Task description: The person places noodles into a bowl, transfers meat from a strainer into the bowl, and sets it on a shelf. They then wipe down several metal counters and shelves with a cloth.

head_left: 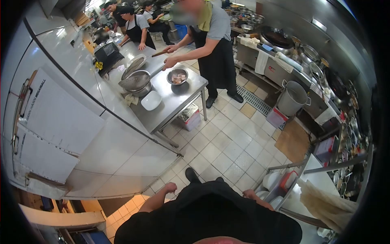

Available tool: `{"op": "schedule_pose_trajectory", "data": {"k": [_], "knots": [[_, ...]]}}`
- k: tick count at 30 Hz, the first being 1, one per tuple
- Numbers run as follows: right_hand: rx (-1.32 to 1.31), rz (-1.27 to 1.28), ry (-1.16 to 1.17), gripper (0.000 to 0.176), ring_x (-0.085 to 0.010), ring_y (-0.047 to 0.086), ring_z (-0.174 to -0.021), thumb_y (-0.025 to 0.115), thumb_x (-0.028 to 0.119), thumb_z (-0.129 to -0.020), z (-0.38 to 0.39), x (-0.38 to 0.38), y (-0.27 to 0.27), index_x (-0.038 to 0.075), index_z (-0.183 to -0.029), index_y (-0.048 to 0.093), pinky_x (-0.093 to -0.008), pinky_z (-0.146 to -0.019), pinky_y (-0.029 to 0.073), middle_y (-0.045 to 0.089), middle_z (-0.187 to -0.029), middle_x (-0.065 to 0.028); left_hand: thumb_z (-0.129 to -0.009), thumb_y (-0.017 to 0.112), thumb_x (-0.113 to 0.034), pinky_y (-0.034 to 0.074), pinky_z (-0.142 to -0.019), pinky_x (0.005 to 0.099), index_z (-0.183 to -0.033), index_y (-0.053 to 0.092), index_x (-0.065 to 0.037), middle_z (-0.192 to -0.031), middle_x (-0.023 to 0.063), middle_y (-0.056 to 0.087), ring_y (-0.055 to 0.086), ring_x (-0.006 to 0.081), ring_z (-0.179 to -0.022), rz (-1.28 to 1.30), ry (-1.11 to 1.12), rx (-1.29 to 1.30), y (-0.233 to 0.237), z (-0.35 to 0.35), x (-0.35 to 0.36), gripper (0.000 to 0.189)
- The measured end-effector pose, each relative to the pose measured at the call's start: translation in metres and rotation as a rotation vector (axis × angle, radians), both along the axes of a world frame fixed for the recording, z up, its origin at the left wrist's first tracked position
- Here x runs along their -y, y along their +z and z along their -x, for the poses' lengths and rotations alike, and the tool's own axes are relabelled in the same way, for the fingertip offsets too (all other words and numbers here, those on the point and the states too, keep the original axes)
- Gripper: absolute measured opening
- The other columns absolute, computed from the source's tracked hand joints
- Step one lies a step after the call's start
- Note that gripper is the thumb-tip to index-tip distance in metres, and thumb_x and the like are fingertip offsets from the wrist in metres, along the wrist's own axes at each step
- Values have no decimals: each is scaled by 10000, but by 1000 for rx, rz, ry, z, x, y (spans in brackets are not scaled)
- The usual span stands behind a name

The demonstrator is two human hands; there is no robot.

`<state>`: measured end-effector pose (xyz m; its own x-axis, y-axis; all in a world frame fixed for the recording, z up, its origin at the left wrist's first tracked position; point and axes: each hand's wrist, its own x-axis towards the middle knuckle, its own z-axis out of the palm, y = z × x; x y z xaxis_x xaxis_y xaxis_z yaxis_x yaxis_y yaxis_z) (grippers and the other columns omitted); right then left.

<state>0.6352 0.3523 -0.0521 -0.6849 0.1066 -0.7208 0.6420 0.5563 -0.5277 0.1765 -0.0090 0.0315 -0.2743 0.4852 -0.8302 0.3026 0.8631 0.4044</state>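
My left hand [170,187] hangs low beside my body over the tiled floor, its fingers curled in a loose fist with nothing showing in them. On the other side my right hand [249,194] also hangs down, fingers curled and no object visible. It is nearest to a grey bin [280,191] holding white containers at the lower right. Ahead, a co-worker in a black apron [207,57] holds two long-handled strainers, one a mesh strainer [134,82] over a metal pot [143,90] on a steel table [178,99].
A metal bowl of meat pieces [177,76] and a white container [151,101] stand on the table. A tall stockpot [293,97] stands right, near a floor drain grate [254,99]. Clipboards with papers [57,118] hang left. More people work at the back.
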Motion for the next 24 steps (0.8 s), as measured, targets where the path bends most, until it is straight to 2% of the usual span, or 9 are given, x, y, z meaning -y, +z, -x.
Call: {"op": "schedule_pose_trajectory", "data": {"k": [3,5,8,11,14,17,19,22,24], "knots": [[-111,128,-127,253,-265,597,-683,536,295,-712,11,-10,-16,64,-796,600,-349,-544,465,599,-765,-114,-711,481,-164,460,-468,329,-686,597,-20,-583,100,586,582,194,-503,102,11,13,-4,2,15,186],[185,270,-524,206,-221,606,-673,548,223,-727,51,-9,25,43,-816,593,-312,-507,470,600,-788,-100,-742,447,-125,431,-424,285,-766,571,-33,-579,79,551,545,158,-472,92,-109,41,-15,9,22,156],[-81,153,-493,138,-195,542,-470,486,141,-747,74,-10,39,32,-730,569,-292,-361,383,570,-647,-77,-727,454,-116,427,-422,279,-763,581,-30,-578,82,563,549,160,-468,-8,-111,-26,-10,13,14,157],[59,295,-892,122,-207,543,-474,497,134,-728,100,-7,67,36,-683,553,-284,-361,367,552,-614,-68,-688,451,-159,472,-552,355,-606,601,-15,-600,120,605,599,229,-530,-136,-275,-196,28,9,-11,224],[-3,288,-767,77,-207,549,-476,538,105,-673,94,-14,51,32,-670,562,-290,-390,394,561,-601,-74,-682,453,-164,471,-589,369,-638,603,-15,-630,124,611,601,250,-564,-56,113,-106,49,4,-31,216],[-33,9,-262,73,-204,540,-457,566,91,-607,80,-21,35,28,-644,564,-289,-418,416,569,-593,-97,-666,487,-166,475,-595,377,-667,607,-22,-649,112,617,604,260,-590,-93,120,-83,49,7,-37,188],[-482,-316,406,131,-199,540,-446,632,130,-536,67,-35,19,57,-626,571,-304,-434,436,549,-538,-99,-661,506,-163,477,-581,379,-666,613,-33,-648,101,620,605,255,-584,-238,-320,-236,25,21,-34,168],[-226,-10,-116,236,-221,567,-552,683,228,-525,43,-26,15,63,-616,540,-333,-502,447,556,-568,-80,-640,538,-141,481,-562,381,-666,618,-42,-646,97,621,607,246,-582,-210,-569,-249,-10,16,-13,130],[-239,-141,116,258,-245,570,-609,671,266,-571,39,-31,16,58,-614,525,-351,-536,446,563,-600,-88,-624,552,-125,482,-554,382,-666,620,-44,-646,104,620,608,245,-589,-131,-641,-222,-14,24,-17,114]]}}
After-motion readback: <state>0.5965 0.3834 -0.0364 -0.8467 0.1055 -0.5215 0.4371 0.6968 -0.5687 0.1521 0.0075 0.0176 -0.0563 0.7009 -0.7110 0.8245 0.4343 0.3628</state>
